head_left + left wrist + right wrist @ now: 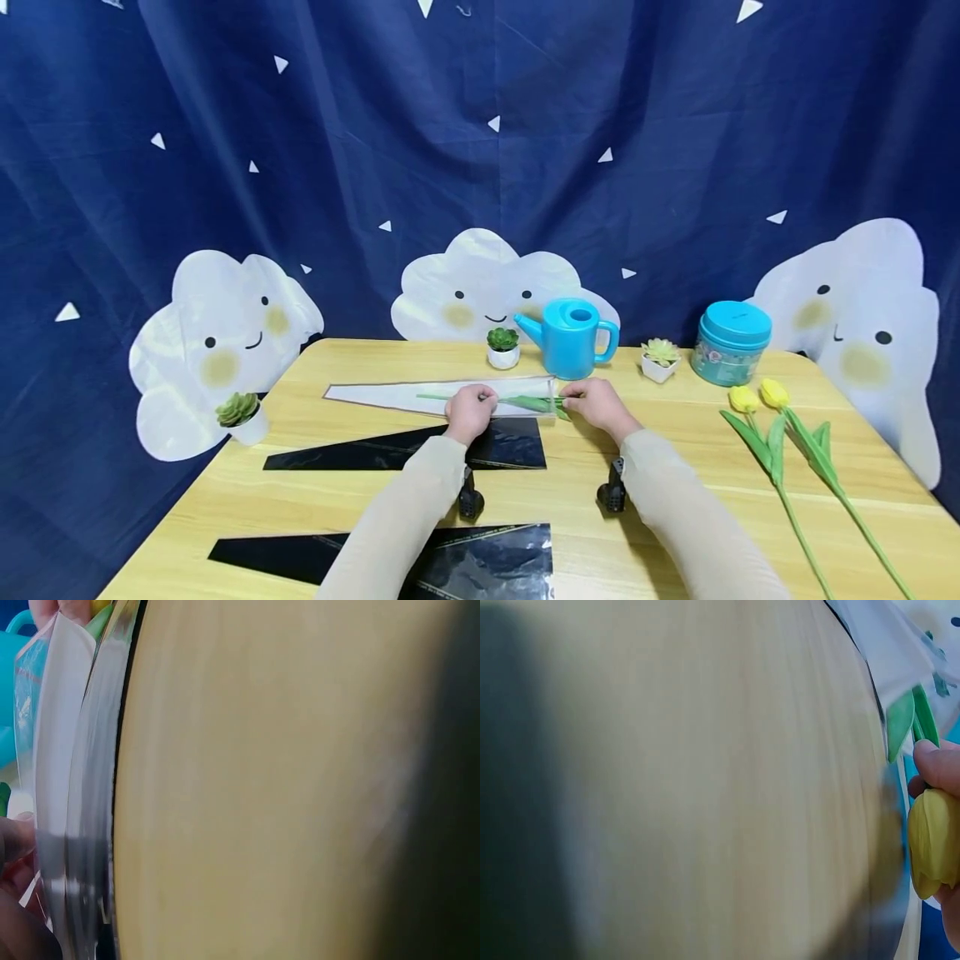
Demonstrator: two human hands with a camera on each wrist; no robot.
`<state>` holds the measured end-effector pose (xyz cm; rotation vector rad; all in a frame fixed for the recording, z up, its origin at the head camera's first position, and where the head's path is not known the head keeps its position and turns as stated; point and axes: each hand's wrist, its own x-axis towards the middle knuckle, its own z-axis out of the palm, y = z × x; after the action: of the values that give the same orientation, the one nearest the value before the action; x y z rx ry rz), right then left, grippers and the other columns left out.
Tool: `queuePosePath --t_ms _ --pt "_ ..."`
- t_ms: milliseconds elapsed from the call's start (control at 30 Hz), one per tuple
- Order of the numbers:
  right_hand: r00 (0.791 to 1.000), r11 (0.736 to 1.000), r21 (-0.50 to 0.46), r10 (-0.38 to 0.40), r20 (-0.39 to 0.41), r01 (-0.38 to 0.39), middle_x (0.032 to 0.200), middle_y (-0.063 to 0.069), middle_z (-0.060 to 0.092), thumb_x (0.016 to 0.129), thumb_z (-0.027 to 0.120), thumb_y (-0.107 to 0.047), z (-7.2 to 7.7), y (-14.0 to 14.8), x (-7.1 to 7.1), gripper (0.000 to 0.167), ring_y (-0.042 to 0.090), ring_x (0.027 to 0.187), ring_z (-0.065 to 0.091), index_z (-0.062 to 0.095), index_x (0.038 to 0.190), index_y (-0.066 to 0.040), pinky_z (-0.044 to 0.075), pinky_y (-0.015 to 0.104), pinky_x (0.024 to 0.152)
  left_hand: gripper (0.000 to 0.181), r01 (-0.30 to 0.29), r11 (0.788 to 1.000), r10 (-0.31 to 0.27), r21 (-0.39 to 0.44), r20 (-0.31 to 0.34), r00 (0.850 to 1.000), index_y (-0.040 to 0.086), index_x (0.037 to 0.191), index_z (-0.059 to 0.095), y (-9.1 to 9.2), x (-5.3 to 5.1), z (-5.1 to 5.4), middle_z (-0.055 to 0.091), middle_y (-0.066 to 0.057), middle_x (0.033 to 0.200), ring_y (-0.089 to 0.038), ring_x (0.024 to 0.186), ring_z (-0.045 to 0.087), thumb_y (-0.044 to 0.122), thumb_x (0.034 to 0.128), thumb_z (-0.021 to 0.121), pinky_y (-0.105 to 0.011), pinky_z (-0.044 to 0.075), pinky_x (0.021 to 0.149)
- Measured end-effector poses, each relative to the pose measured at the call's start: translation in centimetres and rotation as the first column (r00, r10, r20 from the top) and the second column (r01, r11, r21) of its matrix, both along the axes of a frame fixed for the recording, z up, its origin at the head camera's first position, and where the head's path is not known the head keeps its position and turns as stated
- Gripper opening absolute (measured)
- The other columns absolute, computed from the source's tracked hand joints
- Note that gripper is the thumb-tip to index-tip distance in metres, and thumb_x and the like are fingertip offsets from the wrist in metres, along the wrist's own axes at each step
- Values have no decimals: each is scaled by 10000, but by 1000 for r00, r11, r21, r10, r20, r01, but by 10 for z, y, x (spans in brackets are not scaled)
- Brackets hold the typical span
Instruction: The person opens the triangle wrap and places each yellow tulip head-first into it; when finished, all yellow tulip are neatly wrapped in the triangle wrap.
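A white tapered sleeve with a clear front [397,395] lies across the back of the table, its wide end to the right. A tulip's green leaves and stem [528,403] show inside it. My left hand [471,413] pinches the sleeve near its middle; in the left wrist view the fingers [16,840] are at its clear film. My right hand [597,405] pinches the stem just outside the wide end. In the right wrist view the yellow bloom [934,841] sits against that hand's fingers [939,766], with green leaves [901,724] entering the sleeve.
Two black tapered sleeves [360,450] lie nearer the front. Behind stand a blue watering can [568,342], small potted succulents [503,350] and a blue-lidded tub [731,343]. Two yellow tulips [776,467] lie at right. Another potted succulent [249,423] is at the left edge.
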<state>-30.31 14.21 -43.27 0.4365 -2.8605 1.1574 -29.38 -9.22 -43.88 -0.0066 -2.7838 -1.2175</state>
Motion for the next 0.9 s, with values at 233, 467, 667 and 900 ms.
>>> queuePosePath --t_ms 233,467,667,900 --pt "1000 1000 -15 -26 -14 25 942 102 686 837 660 -55 -8 -8 -2 126 280 913 606 717 949 -47 488 394 781 174 42 999 -42 0 3 999 141 807 656 5 0 -3 567 35 652 -192 738 499 162 936 541 -509 242 950" --pt "1000 1000 -21 12 -13 -13 1031 129 668 836 676 -110 -6 -3 -1 225 323 1003 582 689 1048 -34 465 446 852 154 26 1000 -26 10 39 999 158 793 652 2 -2 -7 573 40 678 -188 749 511 181 923 573 -510 222 985" --pt "996 996 -49 79 40 -77 1197 182 594 839 689 -191 -1 17 0 384 392 1155 493 619 1180 -28 409 504 933 143 23 999 -24 33 55 998 155 802 660 -1 -3 -6 592 29 719 -186 755 517 174 918 580 -508 204 1003" --pt "992 987 -117 115 54 -108 1249 216 551 810 708 -128 -4 35 4 486 371 1126 516 554 1253 -1 433 473 913 132 6 999 -8 51 50 999 148 821 681 -1 -2 -4 623 27 765 -206 813 539 172 911 588 -506 175 1026"
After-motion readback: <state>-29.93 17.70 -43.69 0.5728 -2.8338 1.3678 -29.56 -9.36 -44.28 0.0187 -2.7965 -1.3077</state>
